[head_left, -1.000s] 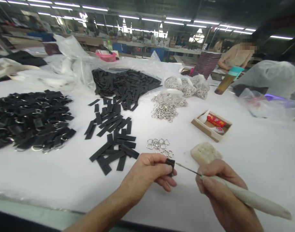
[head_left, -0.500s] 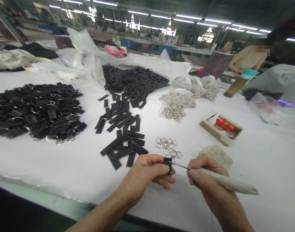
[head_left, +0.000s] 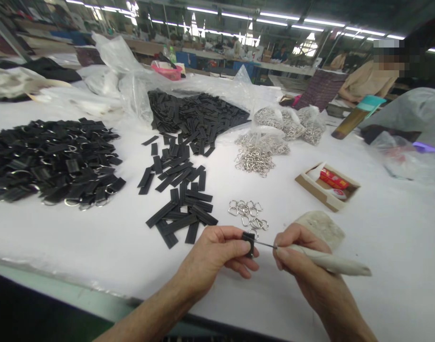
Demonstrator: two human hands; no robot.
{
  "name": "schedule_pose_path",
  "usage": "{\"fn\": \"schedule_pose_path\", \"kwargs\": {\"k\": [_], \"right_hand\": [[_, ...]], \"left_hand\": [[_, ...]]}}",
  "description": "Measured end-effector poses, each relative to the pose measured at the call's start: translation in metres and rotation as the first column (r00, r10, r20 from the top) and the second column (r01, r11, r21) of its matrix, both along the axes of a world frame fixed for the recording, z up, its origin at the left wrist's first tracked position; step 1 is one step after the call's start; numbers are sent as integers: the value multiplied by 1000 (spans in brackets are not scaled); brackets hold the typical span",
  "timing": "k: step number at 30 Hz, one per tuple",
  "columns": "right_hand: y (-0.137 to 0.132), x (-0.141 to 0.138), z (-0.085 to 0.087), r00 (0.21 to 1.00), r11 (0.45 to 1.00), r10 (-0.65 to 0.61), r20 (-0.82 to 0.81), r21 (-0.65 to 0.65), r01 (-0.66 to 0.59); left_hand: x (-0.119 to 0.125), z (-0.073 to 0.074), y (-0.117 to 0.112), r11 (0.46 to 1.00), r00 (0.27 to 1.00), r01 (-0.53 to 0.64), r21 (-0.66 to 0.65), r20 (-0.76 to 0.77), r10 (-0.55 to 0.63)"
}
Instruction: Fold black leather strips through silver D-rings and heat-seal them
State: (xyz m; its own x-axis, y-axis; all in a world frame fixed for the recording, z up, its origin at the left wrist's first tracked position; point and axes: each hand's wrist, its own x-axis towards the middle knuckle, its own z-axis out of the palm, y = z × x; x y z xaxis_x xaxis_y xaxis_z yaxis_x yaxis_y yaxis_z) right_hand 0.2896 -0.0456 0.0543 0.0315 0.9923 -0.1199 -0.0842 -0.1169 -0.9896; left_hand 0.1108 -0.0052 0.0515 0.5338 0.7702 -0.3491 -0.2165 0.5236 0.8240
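My left hand [head_left: 217,254] pinches a short black strap piece [head_left: 250,238], folded over, between thumb and forefinger. Several loose D-rings [head_left: 246,211] lie just beyond it. In my right hand [head_left: 306,256] is an awl-like tool [head_left: 345,263], with a thick pale wrapped handle and a thin metal shaft. Its tip meets the strap piece; whether it goes in or only touches is too small to tell. Flat black strap pieces [head_left: 180,222] are scattered left of my hands. A pale lump [head_left: 320,229] sits behind my right hand.
At left is a heap of black straps with rings [head_left: 57,161]. Further back lie a large strap pile [head_left: 199,116], a ring pile [head_left: 255,160] and bagged rings [head_left: 292,124]. A small open box [head_left: 327,186] and a bottle [head_left: 358,116] stand right. A person [head_left: 372,78] sits beyond.
My right hand and the awl-like tool have shifted slightly left, toward the strap piece. My left hand keeps its pinch. The view has tilted a little.
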Motion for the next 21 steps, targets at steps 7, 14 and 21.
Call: {"fn": "schedule_pose_path", "kwargs": {"k": [7, 14, 21], "right_hand": [[3, 2, -3, 997, 999, 32, -66, -15, -33], [6, 7, -1, 996, 995, 75, -50, -57, -78], [11, 31, 9, 989, 1000, 6, -149, 24, -2]], "left_hand": [[2, 1, 0, 1000, 999, -19, -17, -28, 18], [5, 2, 1, 1000, 997, 4, 8, -77, -4], [1, -1, 2, 1000, 996, -25, -9, -88, 24]]}}
